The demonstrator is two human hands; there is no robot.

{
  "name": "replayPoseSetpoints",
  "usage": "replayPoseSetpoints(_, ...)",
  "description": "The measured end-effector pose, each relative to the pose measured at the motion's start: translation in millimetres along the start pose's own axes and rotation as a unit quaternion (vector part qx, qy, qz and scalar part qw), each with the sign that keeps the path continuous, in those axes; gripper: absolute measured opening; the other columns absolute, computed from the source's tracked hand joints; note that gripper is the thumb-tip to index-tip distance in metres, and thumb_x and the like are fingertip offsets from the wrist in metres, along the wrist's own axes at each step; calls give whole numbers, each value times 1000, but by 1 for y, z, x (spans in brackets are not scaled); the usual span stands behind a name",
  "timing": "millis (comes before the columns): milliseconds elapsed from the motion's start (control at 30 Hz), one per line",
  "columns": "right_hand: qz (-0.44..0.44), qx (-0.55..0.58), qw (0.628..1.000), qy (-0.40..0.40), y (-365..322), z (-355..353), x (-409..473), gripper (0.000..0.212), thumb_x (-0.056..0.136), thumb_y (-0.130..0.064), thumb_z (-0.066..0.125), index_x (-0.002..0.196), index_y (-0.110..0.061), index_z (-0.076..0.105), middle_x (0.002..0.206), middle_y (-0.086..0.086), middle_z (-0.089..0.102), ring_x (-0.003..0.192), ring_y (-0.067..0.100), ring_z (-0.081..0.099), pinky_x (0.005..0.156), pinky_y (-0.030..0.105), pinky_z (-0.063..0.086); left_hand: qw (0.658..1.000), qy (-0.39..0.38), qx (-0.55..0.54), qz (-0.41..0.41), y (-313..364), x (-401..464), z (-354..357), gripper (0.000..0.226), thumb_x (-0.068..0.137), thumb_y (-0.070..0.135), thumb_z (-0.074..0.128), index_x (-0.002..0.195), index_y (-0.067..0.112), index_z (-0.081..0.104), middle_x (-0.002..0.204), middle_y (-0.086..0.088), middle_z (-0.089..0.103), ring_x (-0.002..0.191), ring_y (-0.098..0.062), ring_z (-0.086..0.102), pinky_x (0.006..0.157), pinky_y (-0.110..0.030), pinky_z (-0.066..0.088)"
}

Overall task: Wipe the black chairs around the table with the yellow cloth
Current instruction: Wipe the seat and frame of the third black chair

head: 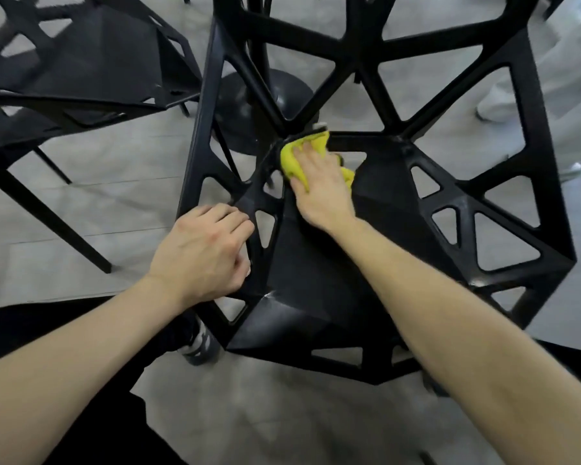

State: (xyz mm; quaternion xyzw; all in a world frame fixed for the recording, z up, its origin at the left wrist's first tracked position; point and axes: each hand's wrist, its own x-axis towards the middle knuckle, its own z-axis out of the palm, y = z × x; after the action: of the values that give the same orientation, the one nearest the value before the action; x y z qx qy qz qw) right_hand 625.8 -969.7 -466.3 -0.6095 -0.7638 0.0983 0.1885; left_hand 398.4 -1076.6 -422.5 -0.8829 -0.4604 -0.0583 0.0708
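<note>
1. At the back of the seat, about 12 o'clock from the person, the right hand (319, 186) lay flat on the yellow cloth (297, 161), fingers spread and pressed down over it rather than pinched; the cloth was bunched under the palm, with folds showing at the hand's 11 o'clock and 3 o'clock edges.
2. The cloth sat where the seat panel of the near black chair (316, 280) met the struts of its backrest, touching both.
3. The left hand (203, 251) was at 9 o'clock of the seat, fingers curled over the chair's left rim and closed on it, apparently steadying the frame.
4. The unwiped seat seemed to lie from the cloth toward 6 o'clock, back along the right forearm toward the person. The panel's long axis ran roughly 12 to 6, so a pull straight home would probably cover it best.
5. The right hand was the one on the cloth and much the nearer to the work; the left was well apart from it.
6. A second black chair (81, 72) stood at 10 o'clock, just beside the first, and looked not yet attended to.
7. The table's round base (269, 95) showed through the backrest openings at 12 o'clock, beyond the cloth.
8. The open triangular gaps beside the cloth could snag a fold, in my judgement.
</note>
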Motion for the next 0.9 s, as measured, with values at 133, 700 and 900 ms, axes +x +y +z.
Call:
replayPoseSetpoints(133, -206, 102, 961, -157, -41, -45, -140, 57, 102, -28, 62, 157, -20, 51, 165, -1, 47, 151, 22, 40, 127, 36, 25, 1000, 13, -2, 8, -3, -4, 4, 30, 85, 21, 48, 88, 8, 74, 102, -10, 75, 105, -35, 70, 90, -49, 54)
replayPoseSetpoints(700, 13, -20, 999, -21, 8, -76, -214, 43, 95, -33, 57, 136, -25, 66, 141, 1, 66, 136, 31, 54, 114, 47, 44, 1000, 10, 15, -12, -3, 1, 4, 36, 88, 22, 46, 82, 6, 78, 98, -11, 76, 90, -38, 67, 81, -48, 55)
replayPoseSetpoints(900, 251, -94, 954, 135, 86, -103, -250, 54, 90, -28, 54, 140, -11, 65, 148, 13, 62, 142, 44, 47, 124, 55, 32, 990, 131, 34, -24, -2, 0, -3, 22, 87, 17, 56, 93, 5, 74, 110, -14, 70, 111, -38, 61, 112, -49, 42)
